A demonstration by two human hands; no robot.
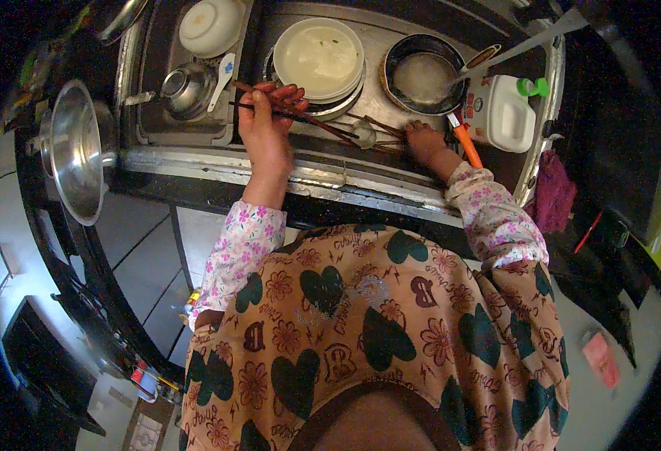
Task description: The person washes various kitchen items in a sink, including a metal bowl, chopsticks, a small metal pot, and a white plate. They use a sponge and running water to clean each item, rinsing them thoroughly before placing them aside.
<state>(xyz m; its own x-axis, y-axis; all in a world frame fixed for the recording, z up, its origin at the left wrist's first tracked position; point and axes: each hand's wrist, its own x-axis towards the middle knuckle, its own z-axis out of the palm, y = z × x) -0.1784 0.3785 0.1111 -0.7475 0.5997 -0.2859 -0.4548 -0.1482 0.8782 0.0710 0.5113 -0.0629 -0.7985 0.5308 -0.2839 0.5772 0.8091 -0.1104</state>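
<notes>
A silver front rim (349, 179) curves across the middle of the frame below both hands, and both wrists cross over it into the sink area. On the right, a pale metal edge (547, 113) bounds the work space; the left-hand tray (229, 128) has its own raised border at upper left. Bare room is narrow: a strip of sink floor (373, 90) shows between the white bowl and the pan, centre top.

The left grip (266, 139), left of centre, is closed around dark chopsticks (327, 126), which slant down to the right toward the centre. The right grip (427, 144), right of centre, has curled fingers at the ends of more sticks lying there; whether it clasps them cannot be told.

Just above the left fingers, a stacked white bowl (329, 97) of cloudy liquid crowds the way upward. The black pan (388, 75) stands above the right fingers, its orange handle (464, 143) blocking the right side. Beyond it, at upper right, sits a white plastic container (512, 120) with a green cap. A white spoon (222, 83) leans by a metal bowl (186, 90) at upper left.
</notes>
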